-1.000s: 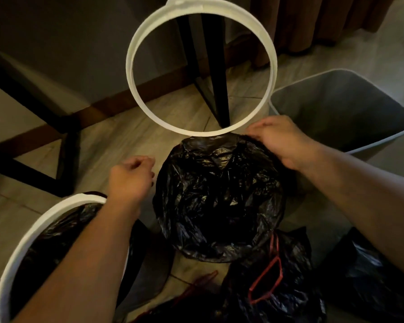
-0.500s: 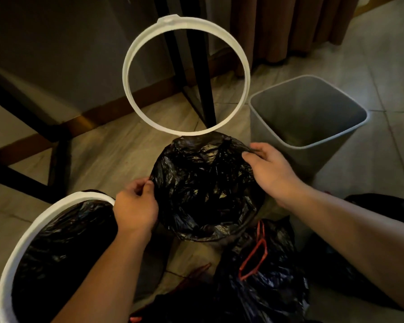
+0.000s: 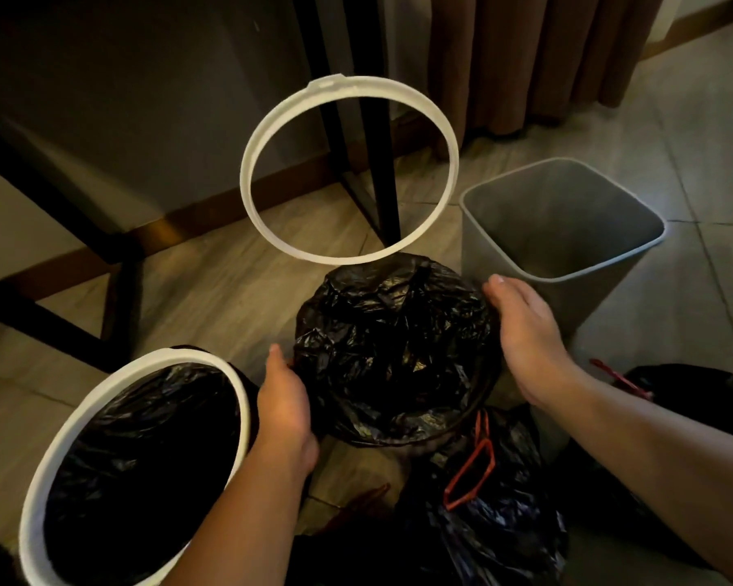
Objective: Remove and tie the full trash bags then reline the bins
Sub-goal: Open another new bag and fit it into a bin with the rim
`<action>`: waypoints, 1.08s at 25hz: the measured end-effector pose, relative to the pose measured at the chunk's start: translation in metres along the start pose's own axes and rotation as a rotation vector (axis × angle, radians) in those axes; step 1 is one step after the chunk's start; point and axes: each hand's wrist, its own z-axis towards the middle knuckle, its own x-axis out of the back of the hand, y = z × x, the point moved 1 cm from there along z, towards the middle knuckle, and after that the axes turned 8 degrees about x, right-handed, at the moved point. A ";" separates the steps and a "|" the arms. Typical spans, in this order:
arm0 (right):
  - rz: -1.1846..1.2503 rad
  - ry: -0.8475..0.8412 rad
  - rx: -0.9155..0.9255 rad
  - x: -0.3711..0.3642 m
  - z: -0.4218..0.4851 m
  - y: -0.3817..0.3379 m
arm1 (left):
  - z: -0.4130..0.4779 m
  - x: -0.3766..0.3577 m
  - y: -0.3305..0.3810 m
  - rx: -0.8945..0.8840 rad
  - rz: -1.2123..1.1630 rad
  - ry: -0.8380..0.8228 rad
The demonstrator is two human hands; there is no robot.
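Note:
The middle bin is lined with a crumpled black bag (image 3: pixel 390 353) whose edge is folded over the rim. Its white ring lid (image 3: pixel 250 162) stands tipped up behind it. My left hand (image 3: pixel 284 403) rests against the bag on the bin's left side, fingers pointing up. My right hand (image 3: pixel 525 332) presses the bag on the right side with fingers nearly straight. Neither hand grips anything that I can see. A tied full black bag (image 3: pixel 496 530) with a red drawstring (image 3: pixel 470 480) lies in front of the bin.
At lower left stands a white-rimmed round bin (image 3: pixel 60 437) lined in black. An unlined grey square bin (image 3: pixel 610 268) stands at right. Another black bag (image 3: pixel 695 382) lies at far right. Black table legs (image 3: pixel 381 162) and a brown curtain (image 3: pixel 525 57) stand behind.
Both hands slid from the bag's top edge down to the bin's sides. My left hand went from pinching the edge to lying flat against it.

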 end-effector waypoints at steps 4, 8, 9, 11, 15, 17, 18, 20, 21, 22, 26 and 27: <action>0.099 -0.187 -0.087 -0.008 -0.009 0.016 | -0.007 -0.008 -0.021 -0.199 0.326 0.086; 0.191 -0.204 -0.107 -0.014 -0.002 0.014 | -0.010 -0.019 -0.023 -0.216 0.256 0.077; 0.187 -0.214 -0.100 -0.015 0.001 0.011 | -0.010 -0.021 -0.021 -0.221 0.242 0.067; 0.169 -0.236 -0.074 -0.015 0.005 0.005 | -0.016 -0.023 -0.016 -0.228 0.200 0.080; 0.278 0.079 0.086 0.010 0.014 -0.021 | -0.042 -0.010 0.006 -0.283 -0.185 0.137; 0.247 0.141 0.141 0.021 0.013 -0.040 | -0.060 -0.004 0.022 -0.358 -0.178 0.125; 0.205 0.095 0.150 0.021 0.011 -0.049 | -0.066 -0.004 0.030 -0.391 -0.152 0.118; 0.096 -0.042 0.178 0.017 0.008 -0.062 | -0.074 -0.006 0.050 -0.455 -0.075 0.089; 0.038 -0.102 0.205 0.013 0.008 -0.066 | -0.076 -0.009 0.059 -0.482 -0.011 0.076; -0.014 -0.154 0.230 0.009 0.008 -0.067 | -0.074 -0.013 0.065 -0.502 0.069 0.067; -0.092 -0.218 0.269 0.004 0.003 -0.048 | -0.052 -0.013 0.042 -0.545 0.354 0.089; -0.134 -0.224 0.271 0.006 0.000 -0.040 | -0.047 -0.007 0.031 -0.553 0.431 0.105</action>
